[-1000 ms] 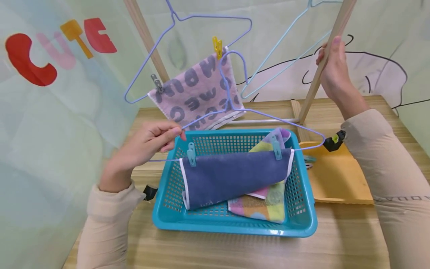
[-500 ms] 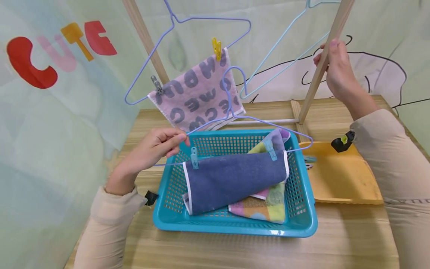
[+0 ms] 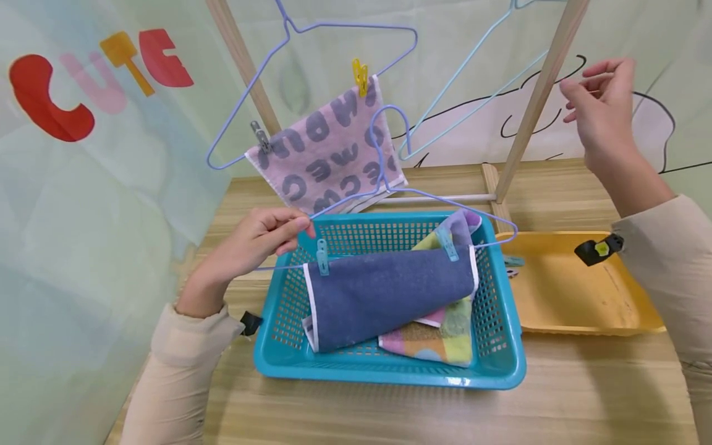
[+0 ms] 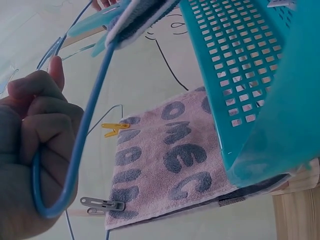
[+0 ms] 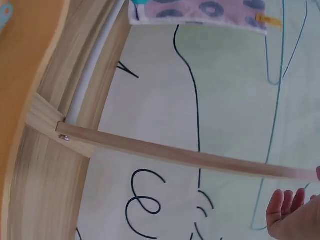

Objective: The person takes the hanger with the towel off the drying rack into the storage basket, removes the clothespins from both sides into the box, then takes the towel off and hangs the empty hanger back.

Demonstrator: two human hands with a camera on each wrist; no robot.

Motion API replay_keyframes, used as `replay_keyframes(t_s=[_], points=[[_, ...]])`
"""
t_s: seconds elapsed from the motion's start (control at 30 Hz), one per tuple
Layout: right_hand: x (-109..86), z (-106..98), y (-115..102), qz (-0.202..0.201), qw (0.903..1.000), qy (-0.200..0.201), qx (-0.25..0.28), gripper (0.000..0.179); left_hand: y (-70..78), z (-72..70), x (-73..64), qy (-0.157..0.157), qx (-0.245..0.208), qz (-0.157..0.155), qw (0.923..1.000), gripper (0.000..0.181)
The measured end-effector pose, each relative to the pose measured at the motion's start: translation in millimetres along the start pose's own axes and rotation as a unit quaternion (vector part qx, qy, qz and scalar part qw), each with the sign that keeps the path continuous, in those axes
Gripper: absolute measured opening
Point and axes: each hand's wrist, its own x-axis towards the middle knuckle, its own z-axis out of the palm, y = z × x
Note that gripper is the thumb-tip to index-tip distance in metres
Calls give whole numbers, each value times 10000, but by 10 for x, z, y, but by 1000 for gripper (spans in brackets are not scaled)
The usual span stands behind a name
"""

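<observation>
My left hand [image 3: 258, 241] pinches the left shoulder of a lilac wire hanger [image 3: 428, 194] above the basket. A dark blue towel [image 3: 389, 296] with white edging hangs over its lower bar, fixed by a teal clothespin [image 3: 322, 257] on the left and another clothespin [image 3: 447, 244] on the right. In the left wrist view the fingers [image 4: 50, 115] curl at the hanger's looped end. My right hand [image 3: 606, 114] is in the air right of the wooden rack post [image 3: 536, 111], holding nothing, fingers loosely bent. In the right wrist view its fingertips [image 5: 287, 202] show just below the post.
A teal basket [image 3: 389, 378] holds a multicoloured towel [image 3: 439, 343]. Right of it lies a yellow tray [image 3: 584, 284] with clothespins. Behind, a pink lettered towel [image 3: 328, 154] is clipped to a hanger [image 3: 356, 27] on the rack; a light blue hanger [image 3: 467, 123] hangs beside it.
My right hand has let go of the wooden post and moved right. The left hand and its hanger with the blue towel shifted slightly right and down, then stayed nearly still.
</observation>
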Motion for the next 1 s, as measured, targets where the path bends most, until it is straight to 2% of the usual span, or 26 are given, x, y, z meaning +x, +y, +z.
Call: replay_keyframes(t_s=[0.03, 0.13, 0.2, 0.27, 0.37, 0.43, 0.5, 0.53, 0.67, 0.77, 0.83, 0.87, 0.93, 1.0], points=[[-42, -4, -15, -85, 9999, -24, -92, 26, -1, -2, 1, 4, -20, 16, 10000, 24], [-194, -8, -48, -542, 9935, -300, -950, 12, 0, -10, 9, 37, -58, 59, 10000, 24], [-295, 1, -57, -987, 9800, -483, -1658, 7, 6, -17, 14, 62, -70, 55, 9999, 24], [-400, 23, -66, -1363, 9619, -639, -2284, 5, 14, -23, 18, 86, -91, 31, 9999, 24], [-560, 74, -63, -1835, 9413, -898, -2688, 1, 23, -27, 21, 111, -113, -1, 9999, 24], [-687, 115, -58, -2132, 9265, -1103, -2897, 5, 26, -27, 22, 121, -141, 0, 9998, 24], [-817, 160, -43, -2575, 9055, -1330, -3098, 5, 28, -25, 20, 123, -157, 4, 9998, 24], [-878, 183, -29, -2852, 8916, -1461, -3200, 7, 30, -24, 18, 124, -164, 4, 9998, 24], [-1105, 273, 49, -3784, 8238, -2334, -3517, 14, 38, -22, 10, 150, -147, -11, 9998, 24], [-1253, 343, 173, -4014, 7873, -3094, -3510, 9, 46, -23, 3, 171, -97, -8, 9998, 24], [-1339, 393, 274, -3989, 7763, -3318, -3580, 14, 49, -25, 0, 180, -72, -7, 9998, 24], [-1374, 418, 330, -3922, 7759, -3341, -3640, 17, 52, -27, -2, 183, -73, -8, 9998, 24], [-1429, 468, 415, -3743, 7780, -3280, -3836, 24, 55, -30, -7, 195, -74, -21, 9998, 24], [-1463, 517, 475, -3501, 7853, -3197, -3981, 32, 60, -34, -10, 212, -69, -27, 9997, 24]])
